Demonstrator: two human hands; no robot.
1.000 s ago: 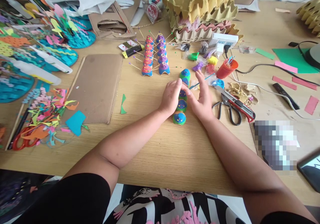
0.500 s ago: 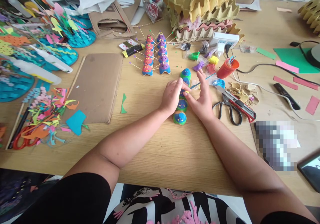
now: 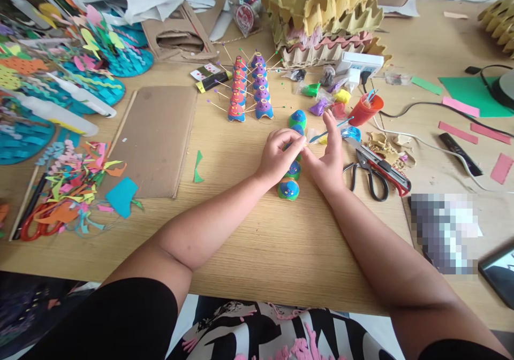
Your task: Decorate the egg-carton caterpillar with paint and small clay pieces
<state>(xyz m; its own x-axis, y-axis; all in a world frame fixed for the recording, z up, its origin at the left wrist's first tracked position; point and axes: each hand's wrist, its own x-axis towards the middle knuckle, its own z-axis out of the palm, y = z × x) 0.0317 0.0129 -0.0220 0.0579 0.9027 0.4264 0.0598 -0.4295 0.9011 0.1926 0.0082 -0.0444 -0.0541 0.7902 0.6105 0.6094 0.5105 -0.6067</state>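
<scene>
My left hand (image 3: 281, 156) is closed in a pinch. Its thumb and fingertips meet the thumb of my right hand (image 3: 326, 167) over a row of small blue-and-green domed pieces (image 3: 297, 118). Whatever sits between the fingertips is too small to make out. A thin blue stick (image 3: 318, 137) lies in my right hand, slanting up to the right, while one finger of that hand points upward. The nearest domed piece (image 3: 288, 190), with a blue top, stands just below my hands. My fingers hide the middle of the row.
Two rows of painted cup pieces (image 3: 263, 108) with pins stand ahead. Bagged coloured clay (image 3: 320, 106), an orange cup (image 3: 366, 108), pliers (image 3: 377, 183) and a red cutter (image 3: 395, 177) lie to the right. Cardboard (image 3: 155, 140) and paper scraps (image 3: 84, 175) are left; egg trays (image 3: 321, 7) stand behind.
My left fingertips have closed together at my right thumb, hiding the small yellow bit seen there before. My right hand and the blue stick have shifted slightly right.
</scene>
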